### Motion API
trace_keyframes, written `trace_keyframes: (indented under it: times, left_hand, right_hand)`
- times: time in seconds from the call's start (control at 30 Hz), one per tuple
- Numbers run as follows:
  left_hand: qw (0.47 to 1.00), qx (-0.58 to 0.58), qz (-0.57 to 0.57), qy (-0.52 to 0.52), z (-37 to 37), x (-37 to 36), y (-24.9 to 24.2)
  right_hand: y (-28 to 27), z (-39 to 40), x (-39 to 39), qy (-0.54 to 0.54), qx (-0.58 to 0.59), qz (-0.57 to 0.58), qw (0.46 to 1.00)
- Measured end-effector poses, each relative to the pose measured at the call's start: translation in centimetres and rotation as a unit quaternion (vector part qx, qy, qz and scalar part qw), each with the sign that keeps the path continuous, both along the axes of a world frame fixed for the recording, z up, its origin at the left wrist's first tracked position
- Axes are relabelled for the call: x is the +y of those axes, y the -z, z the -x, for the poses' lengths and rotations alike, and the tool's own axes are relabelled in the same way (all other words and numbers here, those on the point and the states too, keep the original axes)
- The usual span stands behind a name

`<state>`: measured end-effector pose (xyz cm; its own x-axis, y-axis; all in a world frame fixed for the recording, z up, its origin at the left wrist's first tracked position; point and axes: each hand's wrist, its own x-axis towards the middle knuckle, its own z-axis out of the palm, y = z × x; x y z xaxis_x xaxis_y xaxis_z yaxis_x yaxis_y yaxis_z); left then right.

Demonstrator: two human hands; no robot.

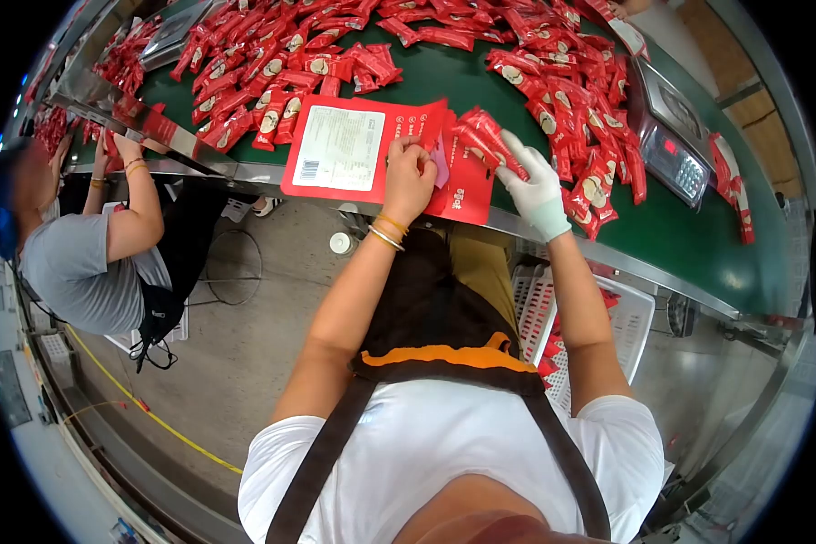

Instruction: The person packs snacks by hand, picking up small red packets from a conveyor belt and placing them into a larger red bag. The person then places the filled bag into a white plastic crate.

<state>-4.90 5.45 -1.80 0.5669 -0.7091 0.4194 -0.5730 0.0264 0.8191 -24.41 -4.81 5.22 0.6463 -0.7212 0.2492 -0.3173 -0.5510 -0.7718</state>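
A large red bag [299, 181] with a white printed label lies flat at the front edge of the green table. My bare left hand [410, 177] is closed at the bag's open right part, its fingers pinched at the edge; whatever is between them is too small to make out. My right hand [533, 186], in a white glove, holds several small red packets [488, 140] against the bag's opening. A pink patch shows between the bag's edge and the packets. Loose red packets [567, 122] lie just beyond my right hand.
Heaps of red packets [317, 63] cover the green table [698, 245]. A digital scale [675, 163] stands at the right, another scale [177, 36] at the far left. White baskets [639, 326] are below the table. A co-worker [91, 263] sits at the left.
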Motion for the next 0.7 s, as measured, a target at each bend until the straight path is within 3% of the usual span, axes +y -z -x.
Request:
trace_keyframes:
  times: [0.1, 0.13, 0.2, 0.3, 0.37, 0.47, 0.5, 0.53, 0.63, 0.7]
  left_hand:
    - [0.999, 0.014, -0.009, -0.04, 0.6, -0.2, 1.1]
    - [0.999, 0.015, -0.01, -0.04, 0.6, -0.1, 0.9]
    - [0.993, 0.1, 0.006, -0.058, 0.2, 0.1, 0.5]
    - [0.989, 0.135, 0.024, -0.055, -0.1, 0.5, 0.3]
    - [0.998, -0.011, 0.053, -0.032, 0.6, 0.6, 0.3]
    - [0.99, -0.061, 0.075, 0.104, 3.7, 0.5, -1.3]
    - [0.98, -0.118, 0.092, 0.128, 4.9, 0.5, -2.3]
    - [0.976, -0.136, 0.083, 0.15, 6.2, 0.3, -3.3]
    - [0.966, -0.158, 0.091, 0.183, 7.3, -1.2, -5.1]
    - [0.973, -0.177, 0.053, 0.139, 4.7, -2.6, -5.4]
  right_hand:
    - [0.9, -1.0, 0.6, -0.034, -0.066, -0.054, 0.996]
    - [1.2, -1.3, 0.8, -0.047, -0.02, 0.023, 0.998]
    - [2.7, -1.3, 1.1, -0.063, 0.031, 0.071, 0.995]
    - [3.7, -0.7, 0.6, -0.084, 0.071, 0.117, 0.987]
    - [3.6, -0.7, 0.7, -0.091, 0.098, 0.137, 0.982]
    - [3.1, -2.0, -0.5, -0.193, 0.132, 0.198, 0.952]
    - [4.0, -2.8, -1.7, -0.204, 0.304, 0.192, 0.91]
    - [4.7, -3.7, -2.4, -0.214, 0.345, 0.183, 0.895]
    - [6.4, -5.6, -3.1, -0.22, 0.168, 0.092, 0.957]
    - [7.4, -7.1, -3.4, -0.235, 0.085, 0.006, 0.968]
